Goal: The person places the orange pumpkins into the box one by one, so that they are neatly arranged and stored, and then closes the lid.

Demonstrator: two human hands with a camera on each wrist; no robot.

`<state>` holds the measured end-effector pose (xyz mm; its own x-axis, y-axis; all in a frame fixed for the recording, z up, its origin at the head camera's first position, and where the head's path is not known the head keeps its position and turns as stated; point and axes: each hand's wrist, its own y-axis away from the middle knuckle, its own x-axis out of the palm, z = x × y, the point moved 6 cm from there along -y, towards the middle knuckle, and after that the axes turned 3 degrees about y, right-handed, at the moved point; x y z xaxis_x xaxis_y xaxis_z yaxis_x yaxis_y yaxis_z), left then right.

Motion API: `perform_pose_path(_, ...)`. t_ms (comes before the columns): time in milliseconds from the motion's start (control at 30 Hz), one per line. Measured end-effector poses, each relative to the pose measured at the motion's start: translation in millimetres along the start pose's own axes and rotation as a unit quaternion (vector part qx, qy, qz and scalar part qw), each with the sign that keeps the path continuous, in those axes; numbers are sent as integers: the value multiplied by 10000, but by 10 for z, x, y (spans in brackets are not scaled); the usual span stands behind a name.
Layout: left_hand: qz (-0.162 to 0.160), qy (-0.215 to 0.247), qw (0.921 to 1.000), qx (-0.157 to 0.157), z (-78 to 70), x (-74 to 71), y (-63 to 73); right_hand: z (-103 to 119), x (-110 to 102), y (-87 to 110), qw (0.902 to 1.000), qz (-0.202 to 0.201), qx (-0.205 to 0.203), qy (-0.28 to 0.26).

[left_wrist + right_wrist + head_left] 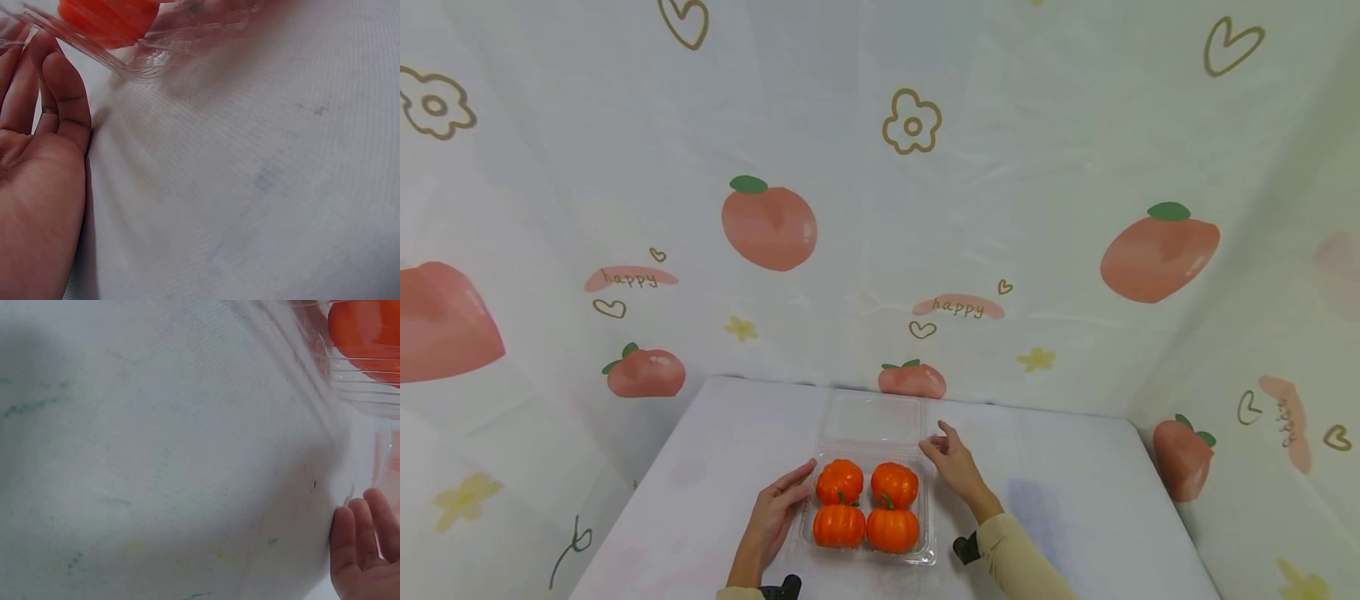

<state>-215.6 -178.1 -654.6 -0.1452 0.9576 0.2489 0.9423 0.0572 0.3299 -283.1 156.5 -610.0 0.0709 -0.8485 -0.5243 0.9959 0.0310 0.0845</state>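
A clear plastic clamshell box (931,546) lies on the table with its lid (876,418) folded back flat behind it. Inside the base are several orange pumpkins with green stems, such as the front-left pumpkin (838,527) and the back-right pumpkin (895,485). My left hand (778,508) rests against the box's left side, fingertips at the rim; the left wrist view shows its fingers (65,94) bent gently beside the plastic. My right hand (953,460) is by the lid's right edge near the hinge, its fingers (365,534) loosely extended and holding nothing.
The table (715,467) has a white cloth cover with faint marks. Behind it and at both sides hangs a white curtain (850,317) printed with peaches, hearts and flowers. Dark wrist-camera mounts (967,547) sit at both sleeves.
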Motion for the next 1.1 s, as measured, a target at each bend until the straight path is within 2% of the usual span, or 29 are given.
perform_pose_path(200,52,-31,10000,27,-8,11,14,36,15,8,9999,39,-111,10)
perform_pose_path(467,17,-162,9999,-24,10,10,21,27,37,35,9992,150,-93,348)
perform_pose_path(567,-3,-200,9998,-18,10,5,24,22,36,42,9994,208,-39,284)
perform_pose_path(900,-68,-199,9998,-3,18,1,16,-4,-13,64,9999,21,-109,89)
perform_pose_path(1100,67,-272,9996,100,-6,27,49,26,-47,79,9998,50,-28,-171)
